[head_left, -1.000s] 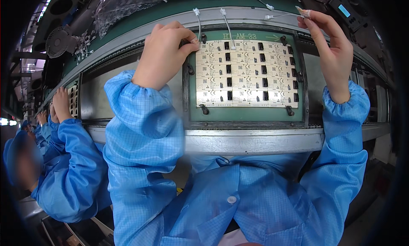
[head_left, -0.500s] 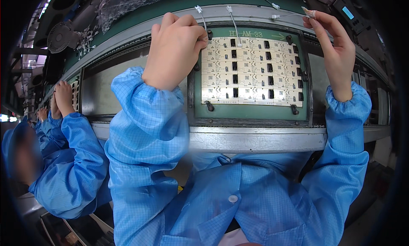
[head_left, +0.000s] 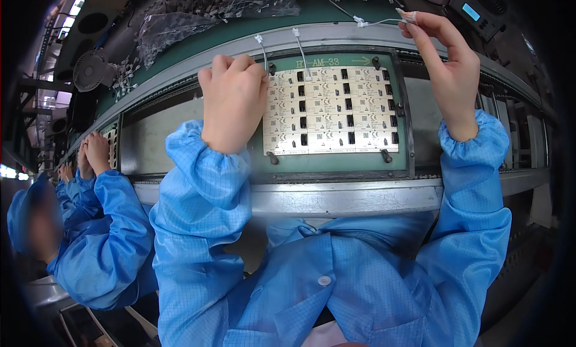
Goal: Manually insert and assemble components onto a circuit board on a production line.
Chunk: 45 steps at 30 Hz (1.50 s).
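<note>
White circuit panel (head_left: 330,110) sits inside the green fixture (head_left: 336,161). My left hand (head_left: 233,101) curls closed over the panel's left edge, pressing a wire (head_left: 262,47). My right hand (head_left: 447,65) pinches another thin wire (head_left: 375,23) above the fixture's upper right corner; the panel's right half lies open.

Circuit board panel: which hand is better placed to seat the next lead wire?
Left, probably. The left hand rests on the circuit board panel beside a standing white lead; the right hand holds another wire above it.
</note>
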Available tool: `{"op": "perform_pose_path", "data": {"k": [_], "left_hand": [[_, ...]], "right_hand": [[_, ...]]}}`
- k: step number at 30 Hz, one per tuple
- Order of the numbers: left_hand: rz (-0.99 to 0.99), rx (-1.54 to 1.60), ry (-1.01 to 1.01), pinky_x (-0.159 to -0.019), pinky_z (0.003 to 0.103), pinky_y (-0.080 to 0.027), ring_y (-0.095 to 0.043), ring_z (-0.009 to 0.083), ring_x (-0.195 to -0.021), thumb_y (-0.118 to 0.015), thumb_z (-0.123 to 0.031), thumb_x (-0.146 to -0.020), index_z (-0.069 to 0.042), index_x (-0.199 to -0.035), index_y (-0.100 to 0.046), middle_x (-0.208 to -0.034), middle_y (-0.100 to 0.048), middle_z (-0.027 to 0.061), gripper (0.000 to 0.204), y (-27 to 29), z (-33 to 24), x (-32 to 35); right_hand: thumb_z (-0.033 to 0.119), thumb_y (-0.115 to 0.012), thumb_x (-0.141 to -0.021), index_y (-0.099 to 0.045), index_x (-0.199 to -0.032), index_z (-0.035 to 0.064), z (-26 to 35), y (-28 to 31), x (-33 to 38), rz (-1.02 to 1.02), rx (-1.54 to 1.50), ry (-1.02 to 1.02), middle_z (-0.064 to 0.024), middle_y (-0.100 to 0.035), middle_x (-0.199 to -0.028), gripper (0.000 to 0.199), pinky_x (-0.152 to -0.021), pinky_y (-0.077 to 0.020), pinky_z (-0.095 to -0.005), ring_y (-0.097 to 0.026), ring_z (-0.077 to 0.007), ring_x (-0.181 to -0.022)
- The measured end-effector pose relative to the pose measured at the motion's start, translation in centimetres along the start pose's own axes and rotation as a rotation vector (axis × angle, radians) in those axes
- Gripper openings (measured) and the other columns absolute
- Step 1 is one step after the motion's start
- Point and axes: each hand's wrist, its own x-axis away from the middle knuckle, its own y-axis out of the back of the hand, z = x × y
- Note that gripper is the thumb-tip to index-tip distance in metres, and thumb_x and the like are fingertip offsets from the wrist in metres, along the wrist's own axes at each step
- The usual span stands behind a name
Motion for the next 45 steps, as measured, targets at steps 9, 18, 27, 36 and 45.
{"op": "perform_pose_path", "data": {"k": [9, 18, 27, 36, 45], "left_hand": [[0.062, 0.049, 0.015, -0.087, 0.043, -0.038, -0.055, 0.0255, -0.099, -0.073, -0.012, -0.080, -0.012, -0.086, -0.073, -0.097, -0.067, -0.0017, 0.006, 0.5, 0.4, -0.1], [-0.032, -0.212, -0.172, -0.083, 0.042, -0.039, -0.056, 0.0245, -0.096, -0.068, -0.013, -0.080, -0.010, -0.085, -0.068, -0.092, -0.062, 0.0011, 0.006, -0.1, 0.1, 0.0], [0.002, -0.112, -0.219, -0.082, 0.040, -0.039, -0.056, 0.0238, -0.093, -0.070, -0.014, -0.081, -0.010, -0.087, -0.068, -0.092, -0.062, 0.0002, 0.007, 0.1, 1.1, -0.2], [0.046, -0.141, -0.282, -0.081, 0.038, -0.041, -0.057, 0.0223, -0.093, -0.067, -0.014, -0.084, -0.010, -0.086, -0.071, -0.091, -0.064, -0.0005, 0.006, 0.3, 1.4, -1.4], [0.101, 0.122, -0.230, -0.082, 0.038, -0.043, -0.056, 0.0231, -0.098, -0.074, -0.014, -0.079, -0.012, -0.086, -0.073, -0.095, -0.064, -0.0015, 0.007, 0.2, 3.0, -1.6]], "right_hand": [[0.007, -0.063, -0.098, -0.068, -0.117, 0.0004, 0.0, 0.6, -0.1, 0.048, 0.137, 0.084, -0.0076, -0.073, -0.106, 0.021, -0.089, -0.0537, -0.0275, -0.069, -0.0145, -0.099], [0.007, -0.063, -0.098, -0.068, -0.117, 0.0002, 0.0, 0.1, 0.2, 0.062, 0.119, 0.027, -0.0079, -0.073, -0.106, 0.021, -0.090, -0.0537, -0.0275, -0.069, -0.0157, -0.100], [0.006, -0.063, -0.098, -0.068, -0.115, -0.0008, -0.1, -0.2, 0.6, 0.049, 0.139, 0.023, -0.0078, -0.073, -0.106, 0.020, -0.089, -0.0534, -0.0273, -0.069, -0.0152, -0.099], [0.006, -0.069, -0.091, -0.069, -0.109, 0.0012, 0.3, -1.4, 0.9, 0.108, 0.215, 0.129, -0.0102, -0.074, -0.097, 0.018, -0.080, -0.0550, -0.0300, -0.072, -0.0203, -0.091], [0.004, -0.065, -0.095, -0.067, -0.112, -0.0033, 0.2, -1.3, 0.8, 0.142, 0.204, 0.040, -0.0091, -0.073, -0.103, 0.018, -0.086, -0.0533, -0.0267, -0.069, -0.0157, -0.097]]}}
